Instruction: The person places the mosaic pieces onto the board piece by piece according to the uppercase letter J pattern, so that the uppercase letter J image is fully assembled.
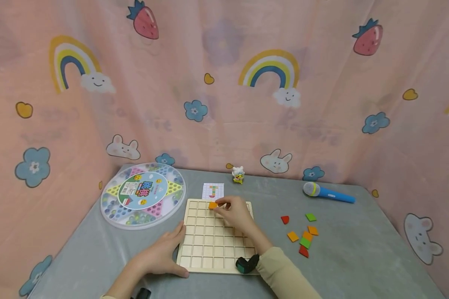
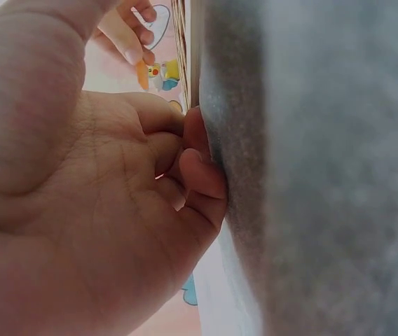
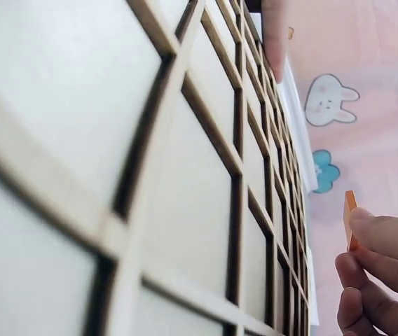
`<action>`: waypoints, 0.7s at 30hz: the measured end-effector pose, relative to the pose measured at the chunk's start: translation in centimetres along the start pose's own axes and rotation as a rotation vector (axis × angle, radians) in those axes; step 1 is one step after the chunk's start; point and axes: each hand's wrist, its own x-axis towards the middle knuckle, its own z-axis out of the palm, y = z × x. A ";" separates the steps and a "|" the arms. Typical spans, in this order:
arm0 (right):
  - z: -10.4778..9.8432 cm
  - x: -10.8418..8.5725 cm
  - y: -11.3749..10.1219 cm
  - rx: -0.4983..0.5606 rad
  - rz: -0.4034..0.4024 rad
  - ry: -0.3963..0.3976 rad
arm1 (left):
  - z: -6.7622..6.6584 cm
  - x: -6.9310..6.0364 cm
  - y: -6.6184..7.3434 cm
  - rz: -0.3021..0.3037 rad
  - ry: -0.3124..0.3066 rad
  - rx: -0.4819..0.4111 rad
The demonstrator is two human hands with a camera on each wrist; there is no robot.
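Note:
My right hand (image 1: 235, 214) pinches an orange square tile (image 1: 212, 205) between thumb and fingers, over the far rows of a light wooden grid board (image 1: 207, 241). In the right wrist view the tile (image 3: 350, 220) is seen nearly edge-on, apart from the board. At the board's left edge rests my left hand (image 1: 164, 253), its fingers touching the side and its thumb spread towards the near left corner. The left wrist view shows its palm (image 2: 94, 189) and bent lower fingers beside the board's edge. Just behind the board lies a pattern card (image 1: 213, 190) with a small coloured figure.
To the right lie loose tiles: orange (image 1: 293, 236), green (image 1: 311, 217) and red (image 1: 285, 219), some touching. Behind them is a blue toy microphone (image 1: 333, 194). A round board game (image 1: 144, 195) lies at the left. A small figurine (image 1: 238, 175) stands at the back.

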 end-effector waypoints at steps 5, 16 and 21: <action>0.8 0.6 -0.1 -0.003 0.014 -0.045 | -0.1 0.1 0.0 -0.001 0.001 0.007; 1.2 1.0 0.4 -0.048 0.056 -0.112 | -0.2 0.0 0.1 -0.017 0.001 -0.011; 1.0 0.8 0.7 -0.058 0.032 -0.121 | -0.1 0.0 0.0 -0.018 -0.008 -0.008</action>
